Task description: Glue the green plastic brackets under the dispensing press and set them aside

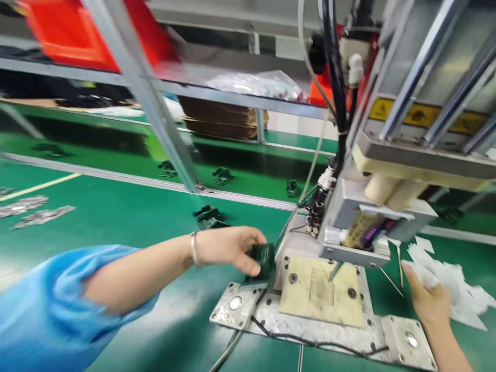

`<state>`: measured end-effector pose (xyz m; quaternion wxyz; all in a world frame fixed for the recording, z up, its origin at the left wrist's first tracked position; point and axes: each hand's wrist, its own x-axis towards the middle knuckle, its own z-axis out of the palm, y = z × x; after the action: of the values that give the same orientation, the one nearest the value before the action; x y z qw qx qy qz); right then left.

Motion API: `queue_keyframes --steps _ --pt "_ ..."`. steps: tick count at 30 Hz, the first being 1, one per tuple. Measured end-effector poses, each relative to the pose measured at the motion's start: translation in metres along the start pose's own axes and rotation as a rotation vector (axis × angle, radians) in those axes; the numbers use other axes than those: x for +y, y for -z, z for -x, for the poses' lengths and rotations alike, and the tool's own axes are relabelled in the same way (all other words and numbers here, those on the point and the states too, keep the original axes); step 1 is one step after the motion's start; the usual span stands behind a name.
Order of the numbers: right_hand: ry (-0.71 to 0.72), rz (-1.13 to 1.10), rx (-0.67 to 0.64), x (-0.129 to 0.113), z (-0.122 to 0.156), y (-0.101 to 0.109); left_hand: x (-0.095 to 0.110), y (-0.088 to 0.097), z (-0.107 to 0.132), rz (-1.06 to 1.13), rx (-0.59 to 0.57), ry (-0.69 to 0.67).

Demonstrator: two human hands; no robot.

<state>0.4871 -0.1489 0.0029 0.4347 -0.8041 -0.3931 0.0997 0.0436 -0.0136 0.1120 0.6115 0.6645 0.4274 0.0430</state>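
My left hand (236, 253), coming out of a blue sleeve, is closed around a dark plastic part (261, 261), smeared by motion, just left of the press base. At the right, my right hand (430, 299) has its fingers at a heap of thin white paper pieces (457, 284) and seems to grip one; the fingertips are partly hidden. Between both hands stands a bench press (422, 160) above a cream fixture plate (294, 299) with a shallow recess. The plate is bolted to a metal base (310, 330) with a round button at either end.
Black plastic parts (209, 216) lie on the green bench and on the conveyor belt (251, 178) behind it. Flat metallic pieces (42, 217) lie at left. A slanted metal post (155, 103), cables (337, 77) and a shelf with red bins (70, 36) surround the press.
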Motion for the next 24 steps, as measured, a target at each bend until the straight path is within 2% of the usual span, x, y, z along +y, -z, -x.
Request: queue_keyframes --steps 3,6,8,10,13,16,18,21,24 --pt "-0.037 -0.171 0.051 -0.009 -0.001 -0.005 0.001 -0.054 -0.001 0.248 -0.157 0.189" --pt "-0.039 -0.238 0.114 -0.015 0.003 -0.008 0.011 -0.094 -0.022 0.287 -0.182 0.233" --pt "-0.039 -0.248 0.137 -0.014 0.005 -0.007 0.02 -0.109 -0.042 0.3 -0.168 0.238" --pt "-0.031 -0.268 0.147 -0.013 0.007 -0.006 0.029 -0.116 -0.059 0.355 -0.177 0.209" --pt "-0.017 -0.319 0.16 -0.013 0.007 -0.006 0.036 -0.115 -0.073 0.359 -0.177 0.048" --pt "-0.017 -0.375 0.16 -0.015 0.007 -0.007 0.033 -0.11 -0.073 0.062 0.003 -0.105" --pt "-0.022 -0.384 0.162 -0.016 0.007 -0.008 0.027 -0.109 -0.07 -0.12 0.105 -0.14" --pt "-0.004 -0.382 0.17 -0.019 0.008 -0.008 0.017 -0.118 -0.07 -0.188 0.173 -0.197" --pt "-0.036 -0.267 0.089 -0.02 0.015 0.0 0.009 -0.131 -0.074 -0.17 0.254 -0.344"
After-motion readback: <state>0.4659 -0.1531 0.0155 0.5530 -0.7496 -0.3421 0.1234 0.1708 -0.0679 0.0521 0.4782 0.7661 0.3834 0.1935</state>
